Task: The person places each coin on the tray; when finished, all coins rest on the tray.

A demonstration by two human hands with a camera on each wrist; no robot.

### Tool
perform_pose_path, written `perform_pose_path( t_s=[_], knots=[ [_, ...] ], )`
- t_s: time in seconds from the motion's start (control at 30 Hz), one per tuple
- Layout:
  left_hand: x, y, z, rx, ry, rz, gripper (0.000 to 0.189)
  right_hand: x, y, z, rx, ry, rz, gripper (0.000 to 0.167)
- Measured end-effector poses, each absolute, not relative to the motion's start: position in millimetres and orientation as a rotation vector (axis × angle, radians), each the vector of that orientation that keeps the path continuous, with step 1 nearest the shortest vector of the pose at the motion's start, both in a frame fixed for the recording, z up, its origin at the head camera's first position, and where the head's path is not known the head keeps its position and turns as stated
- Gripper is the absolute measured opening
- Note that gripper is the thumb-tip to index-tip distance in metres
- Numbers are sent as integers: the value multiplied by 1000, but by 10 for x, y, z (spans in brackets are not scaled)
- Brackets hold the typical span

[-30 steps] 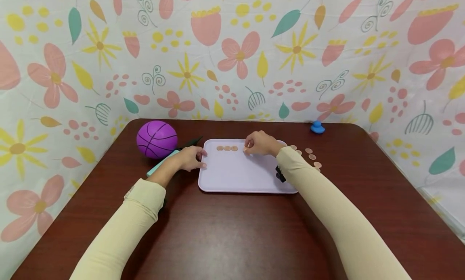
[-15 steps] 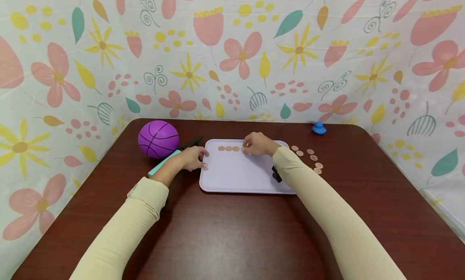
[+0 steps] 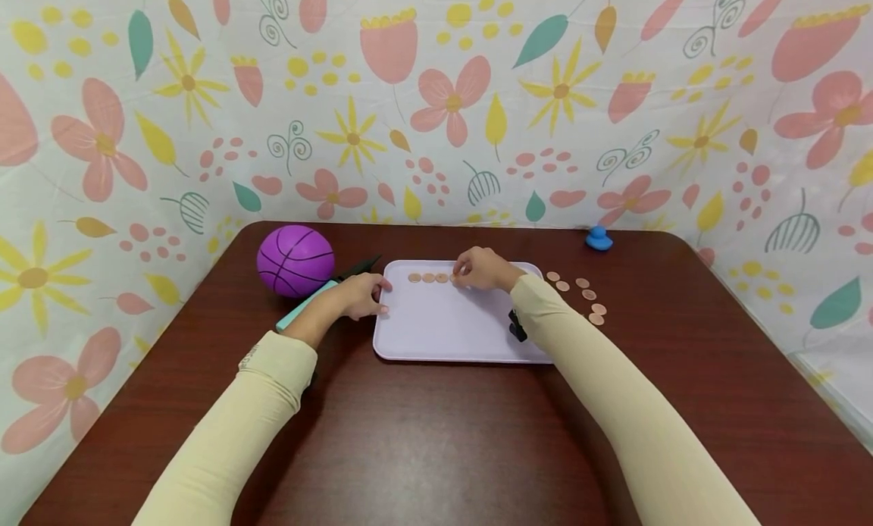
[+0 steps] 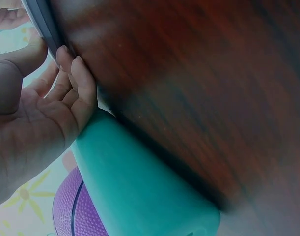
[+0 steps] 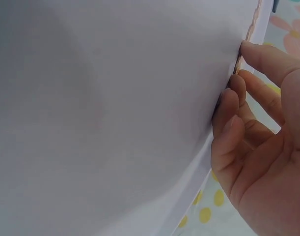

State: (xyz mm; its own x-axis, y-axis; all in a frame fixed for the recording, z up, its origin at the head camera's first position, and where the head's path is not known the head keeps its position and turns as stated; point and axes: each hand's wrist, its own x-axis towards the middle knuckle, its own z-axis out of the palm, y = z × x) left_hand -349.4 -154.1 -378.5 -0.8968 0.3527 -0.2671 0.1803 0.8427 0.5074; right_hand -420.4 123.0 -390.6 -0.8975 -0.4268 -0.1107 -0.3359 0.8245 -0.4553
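Observation:
My left hand (image 3: 358,296) holds the left rim of the white tray (image 3: 443,329); in the left wrist view its thumb and fingers (image 4: 83,83) meet at the tray's edge. Several copper-coloured coins (image 3: 428,278) lie in a row near the tray's far edge. At the right end of this row, my right hand (image 3: 486,270) pinches another coin (image 5: 239,64) between thumb and fingertips, low on the tray surface. Its fingers mostly cover this coin in the head view.
Several loose coins (image 3: 589,294) lie on the brown table (image 3: 436,435) right of the tray. A blue rubber duck (image 3: 598,239) sits at the back right. Left of the tray are a purple ball (image 3: 295,261), a teal object (image 4: 145,182) under the left forearm, and a dark pointed object (image 3: 361,267).
My right hand has shifted slightly left, bringing its coin close up to the row's right end. The left hand stays on the tray rim.

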Motion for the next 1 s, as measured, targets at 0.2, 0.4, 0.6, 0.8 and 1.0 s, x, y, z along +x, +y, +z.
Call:
perform_pose_path(
  t_s=[0.2, 0.4, 0.6, 0.8, 1.0],
  knots=[
    [-3503, -1538, -3802, 416, 2679, 678, 46, -4193, 1244, -3890, -591, 2804, -639, 22],
    [-3501, -1546, -3807, 409, 2684, 668, 46, -4185, 1309, -3863, -578, 2767, -663, 28],
    [-3496, -1534, -3784, 388, 2668, 680, 48, -4141, 1536, -3780, -587, 2764, -670, 29],
    [-3474, -1539, -3774, 393, 2664, 685, 48, -4059, 1805, -3706, -630, 2795, -691, 31],
    [-3473, -1545, -3785, 399, 2657, 701, 47, -3960, 2019, -3671, -639, 2834, -706, 31]
  ],
)
